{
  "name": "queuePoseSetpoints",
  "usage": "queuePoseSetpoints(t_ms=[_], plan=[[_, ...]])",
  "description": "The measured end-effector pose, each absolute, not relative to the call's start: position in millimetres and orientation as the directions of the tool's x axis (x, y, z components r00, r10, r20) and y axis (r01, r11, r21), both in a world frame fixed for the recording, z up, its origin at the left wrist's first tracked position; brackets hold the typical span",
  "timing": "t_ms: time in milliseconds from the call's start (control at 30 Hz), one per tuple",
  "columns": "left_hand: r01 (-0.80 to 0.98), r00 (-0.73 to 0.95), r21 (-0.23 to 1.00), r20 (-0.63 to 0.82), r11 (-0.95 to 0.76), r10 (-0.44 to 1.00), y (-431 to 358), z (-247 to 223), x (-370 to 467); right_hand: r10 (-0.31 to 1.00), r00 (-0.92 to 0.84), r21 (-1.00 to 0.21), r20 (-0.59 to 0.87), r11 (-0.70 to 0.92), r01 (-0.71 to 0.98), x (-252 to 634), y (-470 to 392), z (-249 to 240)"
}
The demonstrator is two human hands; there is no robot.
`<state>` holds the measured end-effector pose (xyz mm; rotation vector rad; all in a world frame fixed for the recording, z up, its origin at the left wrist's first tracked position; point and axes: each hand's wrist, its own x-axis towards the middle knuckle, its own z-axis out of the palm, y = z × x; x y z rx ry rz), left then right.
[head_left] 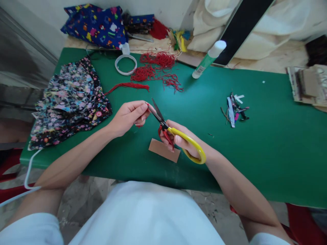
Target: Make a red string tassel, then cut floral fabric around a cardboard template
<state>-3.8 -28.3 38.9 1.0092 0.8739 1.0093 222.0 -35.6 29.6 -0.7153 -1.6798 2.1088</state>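
Note:
My right hand (182,136) is closed round a pair of scissors (190,141) with a large yellow handle loop. Red shows beneath its fingers; whether this is the other loop or thread I cannot tell. The dark blades are parted and point up and left toward my left hand (133,115). Thumb and forefinger of that hand pinch a bit of red thread (147,104), mostly hidden, right by the blade tips. Below the scissors a brown cardboard strip (163,150) lies flat on the green table (122,153).
Red thread piles (157,64), a red tassel-like bundle (130,85), a tape roll (126,64) and an upright glue stick (208,61) stand beyond my hands. Floral fabric (71,105) covers the left. Fabric scraps (232,110) and cardboard pieces (310,85) lie right.

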Motion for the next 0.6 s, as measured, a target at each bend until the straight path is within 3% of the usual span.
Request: queuePoseSetpoints(t_ms=[467,600], plan=[[-0.183,0.261,0.975,-0.076,0.127,0.962,-28,33,-6,0.581,-0.798,-0.947,-0.160,-0.320,-0.043,219,-36,28],[-0.093,0.249,0.995,-0.012,0.036,0.968,-28,33,-8,0.591,-0.776,-0.903,-0.219,-0.425,-0.069,211,-37,36]])
